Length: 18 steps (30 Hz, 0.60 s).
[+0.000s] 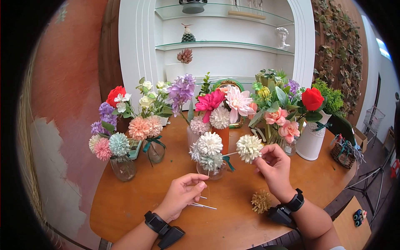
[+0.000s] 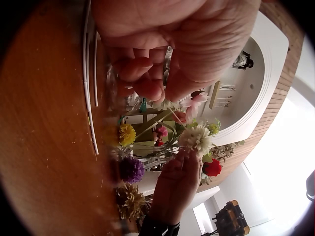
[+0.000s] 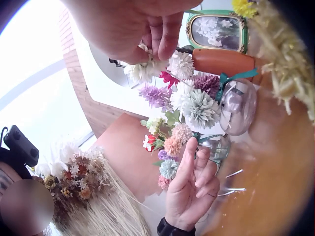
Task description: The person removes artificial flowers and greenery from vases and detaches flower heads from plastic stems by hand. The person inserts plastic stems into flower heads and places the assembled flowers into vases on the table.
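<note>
My right hand (image 1: 275, 168) pinches a cream pompom flower (image 1: 249, 148) at its right side, and its pale stem points left. In the left wrist view this cream flower (image 2: 197, 140) rises above the fingertips. My left hand (image 1: 183, 193) hovers over the table, thumb and forefinger apart, with nothing seen between them; the right wrist view shows the same hand (image 3: 192, 196) with loosely bent fingers. Just beyond it stands a round glass vase (image 3: 238, 110) with a teal ribbon, bearing white and pale green pompoms (image 1: 210, 143). White sticks (image 1: 204, 206) lie beside the left hand.
A gold-brown flower (image 1: 261, 201) lies near the right wrist. Other filled vases line the table's back, including a glass one (image 1: 123, 170) at left and a white pitcher (image 1: 310, 143) at right. A wicker basket (image 1: 343, 155) sits at the right edge; shelves (image 1: 225, 43) stand behind.
</note>
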Tool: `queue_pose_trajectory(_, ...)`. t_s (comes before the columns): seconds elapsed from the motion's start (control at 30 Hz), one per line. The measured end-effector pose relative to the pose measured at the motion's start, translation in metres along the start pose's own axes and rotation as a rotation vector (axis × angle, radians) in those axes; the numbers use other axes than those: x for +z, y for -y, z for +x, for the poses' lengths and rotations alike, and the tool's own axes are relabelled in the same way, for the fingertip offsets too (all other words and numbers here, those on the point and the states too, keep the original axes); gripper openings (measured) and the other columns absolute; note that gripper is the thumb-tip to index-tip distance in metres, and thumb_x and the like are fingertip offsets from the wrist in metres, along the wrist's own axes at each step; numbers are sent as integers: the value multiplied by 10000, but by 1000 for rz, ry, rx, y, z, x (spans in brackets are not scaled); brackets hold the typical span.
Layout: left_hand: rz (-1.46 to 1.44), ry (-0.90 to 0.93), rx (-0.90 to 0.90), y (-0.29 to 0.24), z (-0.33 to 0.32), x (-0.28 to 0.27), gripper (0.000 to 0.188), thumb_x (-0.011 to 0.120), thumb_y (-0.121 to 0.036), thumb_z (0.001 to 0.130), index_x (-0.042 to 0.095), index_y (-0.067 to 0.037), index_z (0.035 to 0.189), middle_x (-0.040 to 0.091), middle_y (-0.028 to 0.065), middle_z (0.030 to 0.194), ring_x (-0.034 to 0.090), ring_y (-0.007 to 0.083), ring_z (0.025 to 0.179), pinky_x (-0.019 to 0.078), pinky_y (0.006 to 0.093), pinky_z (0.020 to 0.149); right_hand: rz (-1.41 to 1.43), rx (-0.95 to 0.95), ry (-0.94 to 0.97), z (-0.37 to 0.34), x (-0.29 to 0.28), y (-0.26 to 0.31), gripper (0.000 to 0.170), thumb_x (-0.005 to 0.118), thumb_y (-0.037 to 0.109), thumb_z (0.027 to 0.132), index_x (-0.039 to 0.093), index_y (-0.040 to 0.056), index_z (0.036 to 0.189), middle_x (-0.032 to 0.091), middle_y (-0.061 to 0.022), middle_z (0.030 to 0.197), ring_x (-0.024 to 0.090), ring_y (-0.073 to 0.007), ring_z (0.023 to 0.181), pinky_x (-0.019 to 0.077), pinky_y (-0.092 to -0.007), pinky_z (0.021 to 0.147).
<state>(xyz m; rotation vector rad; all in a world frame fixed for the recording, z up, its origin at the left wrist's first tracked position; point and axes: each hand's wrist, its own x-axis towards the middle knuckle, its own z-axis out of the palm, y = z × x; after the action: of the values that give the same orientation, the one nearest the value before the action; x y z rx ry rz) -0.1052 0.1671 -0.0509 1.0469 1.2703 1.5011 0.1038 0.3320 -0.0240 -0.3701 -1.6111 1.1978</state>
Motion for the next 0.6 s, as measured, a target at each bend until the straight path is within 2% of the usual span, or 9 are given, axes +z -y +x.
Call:
queue_pose_trajectory(0.13,2,-2,-3,0,0,0,286,626,-163,965,596,-31,1217,620,14,952,511,24,649,387,166,521,74,-44,-63,1,-2,-1,146,679,14,868,559,34,950,635,-4,918,627,-56,829,531,-202,606)
queue_pose_trajectory(0.23,-19,-15,9,0,0,2,267,627,-137,960,601,-3,1190,627,60,949,511,49,645,374,171,501,51,-33,-28,2,-2,-2,142,685,20,869,570,30,951,641,-6,909,630,-55,807,530,-201,600)
queue_pose_trajectory(0.3,-14,-13,14,0,0,2,264,626,-135,960,602,-5,1189,628,58,949,512,48,645,376,170,502,-40,-7,67,2,-2,-7,137,691,30,874,586,21,961,653,-14,916,634,-57,797,535,-201,620)
queue_pose_trajectory(0.4,-6,-12,18,2,1,0,263,625,-135,961,603,-7,1189,629,56,948,514,47,647,378,168,503,5,42,159,0,-1,-5,133,694,37,880,606,13,976,664,-22,925,638,-61,800,539,-203,638)
queue_pose_trajectory(0.6,-19,-11,15,1,0,1,266,627,-132,959,602,0,1189,629,56,946,517,47,648,380,166,502,-4,76,261,-2,-1,-2,114,680,44,898,619,9,988,670,-23,947,641,-63,817,544,-210,656)
